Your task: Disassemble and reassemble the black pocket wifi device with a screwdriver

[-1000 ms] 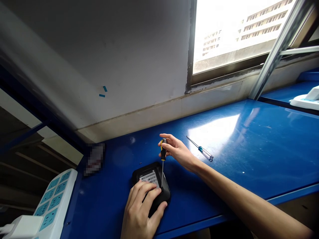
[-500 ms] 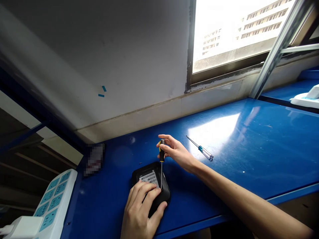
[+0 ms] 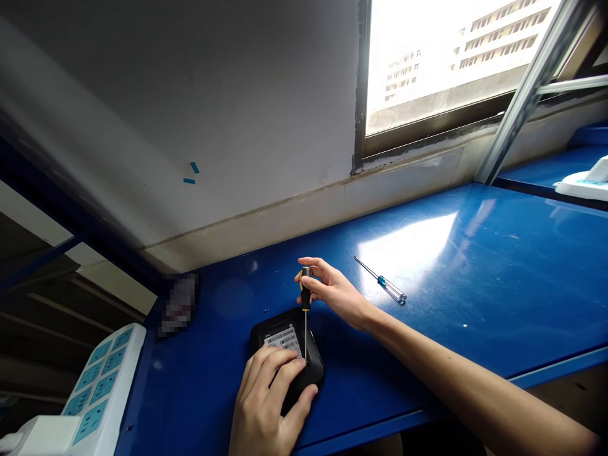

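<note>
My left hand (image 3: 270, 402) presses on a black box-shaped device (image 3: 315, 367) with rounded corners, fingers across its top and thumb at its near right edge. A white barcode label (image 3: 285, 341) shows on the device, partly covered by those fingers. Pinched in the fingers of my right hand (image 3: 327, 288) is a black and yellow screwdriver (image 3: 306, 299), held upright. Its thin shaft runs down to the device's right side, close to my left index fingertip; the exact contact point is too small to make out. A small dark piece, perhaps a screw (image 3: 266, 311), lies just behind the device.
Another screwdriver (image 3: 392, 290), with a clear and teal handle, lies to the right on the blue table (image 3: 475, 278). A white power strip (image 3: 107, 380) with a plugged-in adapter stands at left. A blurred-out item (image 3: 178, 305) sits near the back left. Wall and window bound the far side.
The view has shifted very slightly. Both hands, the screwdriver and the device keep nearly the same positions, with only a small shift in the right fingers on the handle.
</note>
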The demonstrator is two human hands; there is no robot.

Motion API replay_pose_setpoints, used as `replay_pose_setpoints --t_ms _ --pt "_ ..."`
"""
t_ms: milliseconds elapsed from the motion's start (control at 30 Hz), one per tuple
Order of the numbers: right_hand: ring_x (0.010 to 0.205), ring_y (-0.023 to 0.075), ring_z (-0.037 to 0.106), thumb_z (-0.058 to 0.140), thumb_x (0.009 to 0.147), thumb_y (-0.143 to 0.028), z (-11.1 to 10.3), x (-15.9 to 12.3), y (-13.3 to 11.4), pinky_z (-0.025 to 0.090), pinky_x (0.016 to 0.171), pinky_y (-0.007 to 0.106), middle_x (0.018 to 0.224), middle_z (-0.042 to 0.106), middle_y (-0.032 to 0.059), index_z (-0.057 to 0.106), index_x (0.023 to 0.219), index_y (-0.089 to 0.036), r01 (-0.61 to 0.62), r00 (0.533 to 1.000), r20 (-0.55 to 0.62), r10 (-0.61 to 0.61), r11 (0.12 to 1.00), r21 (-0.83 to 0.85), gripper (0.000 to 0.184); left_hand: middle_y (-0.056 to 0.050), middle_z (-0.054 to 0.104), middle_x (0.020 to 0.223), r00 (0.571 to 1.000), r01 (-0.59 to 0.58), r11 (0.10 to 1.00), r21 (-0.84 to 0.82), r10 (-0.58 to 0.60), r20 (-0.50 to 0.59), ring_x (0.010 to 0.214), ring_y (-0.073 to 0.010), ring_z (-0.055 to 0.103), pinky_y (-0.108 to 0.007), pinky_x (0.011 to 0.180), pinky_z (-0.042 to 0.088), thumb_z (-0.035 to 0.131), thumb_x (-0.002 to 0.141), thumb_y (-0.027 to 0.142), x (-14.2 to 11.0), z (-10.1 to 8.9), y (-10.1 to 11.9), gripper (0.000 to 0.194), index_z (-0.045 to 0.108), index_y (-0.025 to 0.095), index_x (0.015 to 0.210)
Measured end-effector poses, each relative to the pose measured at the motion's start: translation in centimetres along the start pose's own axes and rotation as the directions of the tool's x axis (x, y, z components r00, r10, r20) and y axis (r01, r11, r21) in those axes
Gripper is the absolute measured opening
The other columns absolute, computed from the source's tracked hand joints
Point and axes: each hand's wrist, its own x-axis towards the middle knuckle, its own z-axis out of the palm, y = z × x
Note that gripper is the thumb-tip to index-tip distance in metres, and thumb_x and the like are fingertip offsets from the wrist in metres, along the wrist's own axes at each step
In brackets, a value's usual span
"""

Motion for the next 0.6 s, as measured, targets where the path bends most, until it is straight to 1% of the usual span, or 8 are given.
replay_pose_setpoints --t_ms 433,600 --pt "0.074 0.0153 0.074 0.069 0.091 -0.043 0.25 -0.14 0.18 0.051 0.070 0.032 0.109 0.064 0.0012 0.051 0.127 -0.027 0.005 1.000 0.014 -0.005 1.000 0.018 0.043 -0.005 0.073 0.108 1.000 -0.002 1.000 -0.004 0.002 0.002 0.106 -0.0250 0.068 -0.040 0.098 0.056 0.067 0.097 0.022 -0.05 -0.09 0.10 0.019 0.066 0.024 0.115" --pt "0.074 0.0147 0.074 0.069 0.090 -0.043 0.27 -0.17 0.21 0.051 0.070 0.032 0.110 0.064 0.0010 0.052 0.127 -0.027 0.006 1.000 0.009 -0.006 0.999 0.031 0.044 -0.004 0.074 0.108 1.000 -0.004 1.000 -0.001 0.004 0.010 0.106 -0.0249 0.068 -0.040 0.099 0.056 0.068 0.096 0.023 -0.04 -0.11 -0.03 0.020 0.066 0.025 0.116"
